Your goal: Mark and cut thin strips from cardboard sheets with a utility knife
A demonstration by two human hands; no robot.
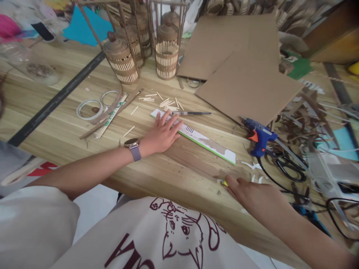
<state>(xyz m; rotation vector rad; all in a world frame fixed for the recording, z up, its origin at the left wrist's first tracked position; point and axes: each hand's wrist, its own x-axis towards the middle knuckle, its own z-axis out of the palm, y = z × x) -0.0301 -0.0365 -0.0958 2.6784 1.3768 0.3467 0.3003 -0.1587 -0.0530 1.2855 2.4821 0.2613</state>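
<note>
The wooden table (pixel 70 123) carries cardboard sheets (pixel 246 86), a blue glue gun (pixel 260 141), tape rolls (pixel 89 109), loose bamboo sticks (pixel 165 101), a green-edged ruler (pixel 204 141) and black scissors (pixel 290 170).

The long white green-edged ruler (pixel 196 136) lies under the left hand (pixel 161 136), with a thin black pen (pixel 192 113) just behind it, a flat brown strip (pixel 193 162) just before it and a blue glue gun (pixel 260 140) to its right.

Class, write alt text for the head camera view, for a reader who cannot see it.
A person's left hand presses a ruler flat along a brown strip on a wooden table, while the right hand holds a yellow tool at the strip's near end. A glue gun, cardboard and bamboo baskets are nearby.
</note>
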